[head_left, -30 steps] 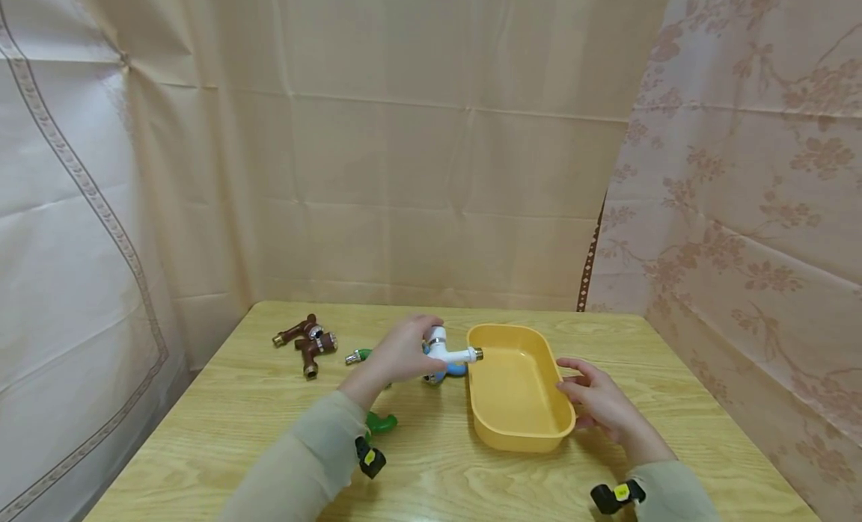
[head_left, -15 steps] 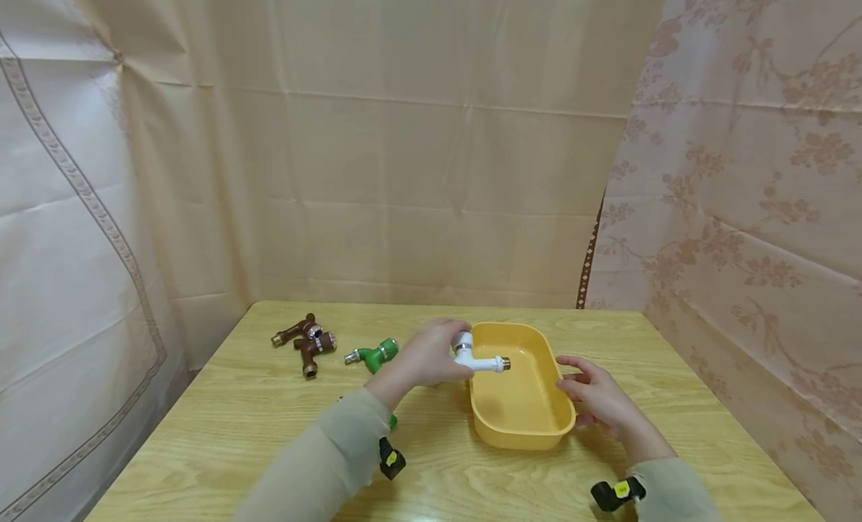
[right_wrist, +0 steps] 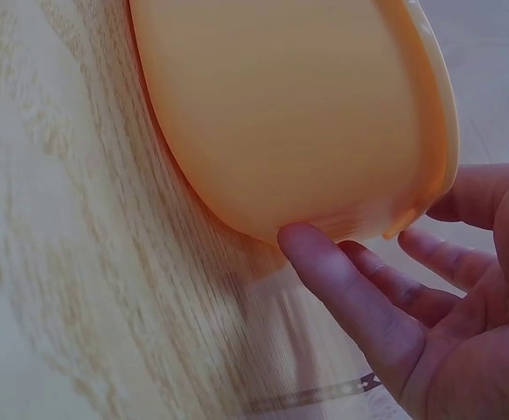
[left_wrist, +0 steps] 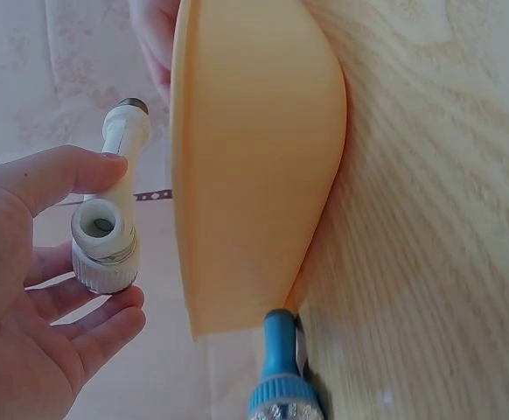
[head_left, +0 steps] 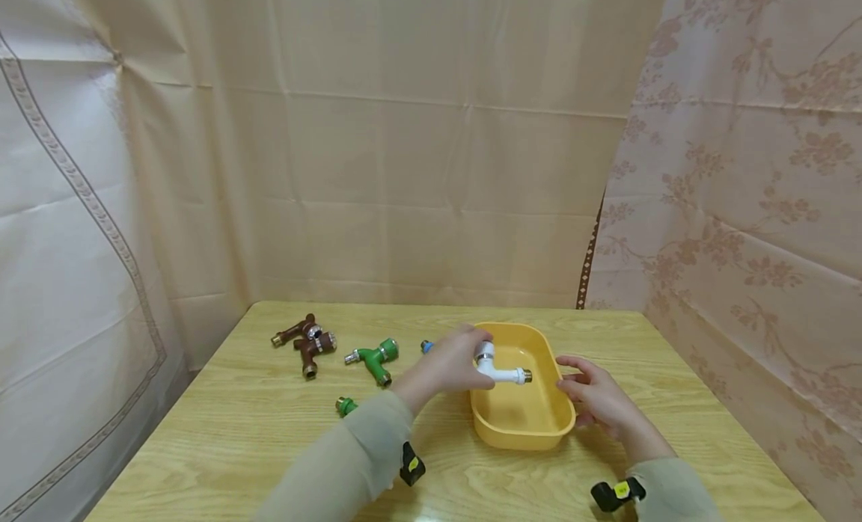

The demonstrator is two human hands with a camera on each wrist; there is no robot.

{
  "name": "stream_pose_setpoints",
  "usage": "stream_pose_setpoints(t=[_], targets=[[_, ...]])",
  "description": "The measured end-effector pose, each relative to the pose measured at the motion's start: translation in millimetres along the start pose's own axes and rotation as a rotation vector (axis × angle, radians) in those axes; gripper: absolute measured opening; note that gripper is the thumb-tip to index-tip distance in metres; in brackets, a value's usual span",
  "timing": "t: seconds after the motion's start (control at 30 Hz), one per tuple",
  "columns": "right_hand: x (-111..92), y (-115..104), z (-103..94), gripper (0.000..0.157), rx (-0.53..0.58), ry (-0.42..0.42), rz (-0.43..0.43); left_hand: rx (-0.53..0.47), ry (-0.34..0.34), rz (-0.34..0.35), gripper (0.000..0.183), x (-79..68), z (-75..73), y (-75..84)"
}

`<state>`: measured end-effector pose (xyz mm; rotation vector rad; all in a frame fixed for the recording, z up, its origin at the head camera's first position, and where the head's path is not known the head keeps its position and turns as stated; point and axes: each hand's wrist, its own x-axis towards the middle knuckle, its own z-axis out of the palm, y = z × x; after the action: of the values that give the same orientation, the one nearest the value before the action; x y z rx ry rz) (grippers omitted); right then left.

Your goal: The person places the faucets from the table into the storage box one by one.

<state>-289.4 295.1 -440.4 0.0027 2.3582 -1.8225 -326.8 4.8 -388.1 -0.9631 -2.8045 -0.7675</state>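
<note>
My left hand pinches a white plastic tap by its body, thumb on one side and fingers on the other. The tap hangs over the left part of a yellow basin, its brass threaded end pointing right. In the left wrist view the tap's ribbed knob sits near the curled fingers. At the basin's right side, my right hand touches the wall and rim with extended fingers; one fingertip lies against the outer wall in the right wrist view.
A blue tap lies beside the basin's left wall, mostly hidden by my left hand in the head view. Further left are a green tap, another green piece partly under my sleeve, and two brown taps at the back left.
My left hand has carried the white tap rightward from above the blue one to over the basin. The green tap has come into sight behind it. My right hand has stayed at the basin.
</note>
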Motion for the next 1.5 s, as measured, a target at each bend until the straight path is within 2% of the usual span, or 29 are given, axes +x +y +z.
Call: stream_pose_setpoints(t=[0.27, 0.47, 0.83, 1.1, 1.3, 1.5], targets=[[0, 0, 0.0, 0.056, -0.011, 0.013, 0.009, -0.029, -0.047, -0.029, 0.073, 3.5, 9.0, 7.8], [0, 2, -0.2, 0.058, -0.008, -0.009, -0.011, -0.024, -0.08, -0.051, 0.073, 4.1, 15.5, 13.8], [1, 2, 0.1, 0.056, -0.011, 0.008, 0.009, 0.046, -0.103, -0.023, 0.07, 4.4, 29.0, 18.2], [0, 2, 0.6, 0.058, -0.004, -0.003, -0.006, 0.122, -0.147, 0.01, 0.065, 3.7, 34.1, 24.4], [1, 3, 0.1, 0.057, -0.004, 0.002, 0.006, 0.146, -0.193, 0.014, 0.065, 2.4, 36.7, 29.1], [1, 3, 0.1, 0.056, -0.005, -0.002, 0.002, 0.154, -0.207, 0.033, 0.061, -0.7, 37.7, 31.7]])
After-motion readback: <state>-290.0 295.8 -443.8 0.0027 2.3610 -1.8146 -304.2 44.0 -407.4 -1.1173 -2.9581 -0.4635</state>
